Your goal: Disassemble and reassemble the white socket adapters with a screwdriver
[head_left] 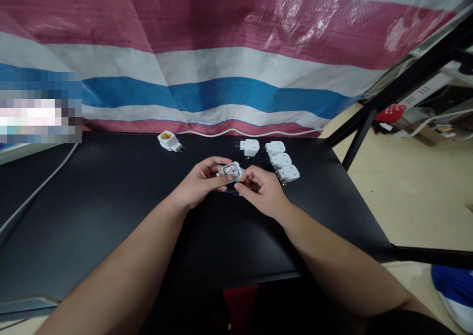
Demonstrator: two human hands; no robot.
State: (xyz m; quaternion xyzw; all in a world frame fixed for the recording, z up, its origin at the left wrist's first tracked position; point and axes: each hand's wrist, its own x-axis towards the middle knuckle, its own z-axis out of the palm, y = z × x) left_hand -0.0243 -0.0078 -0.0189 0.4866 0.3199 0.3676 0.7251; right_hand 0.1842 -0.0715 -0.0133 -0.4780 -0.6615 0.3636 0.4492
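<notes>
An open white plug housing (232, 169) is held just above the black table, with its hollow inside and some inner parts facing up. My left hand (203, 180) grips it from the left, thumb over the near edge and fingers behind. At its right edge, the curled fingers and thumb of my right hand (260, 189) close on the rim; whether they pinch something small as well is hidden. Beneath the hands, a small dark item with blue marks (231, 192) partly shows. Close by on the right lie white plug adapters (287, 173), in a stack-like row, their prongs pointing left.
Another white plug adapter (250, 147) lies behind my hands. Farther left is a white plug-in lamp socket (169, 141) with a brass-coloured screw opening. A white cable (229, 131) runs along the striped sheet (236, 79) at the back. A black metal frame (354, 138) borders the table's right side.
</notes>
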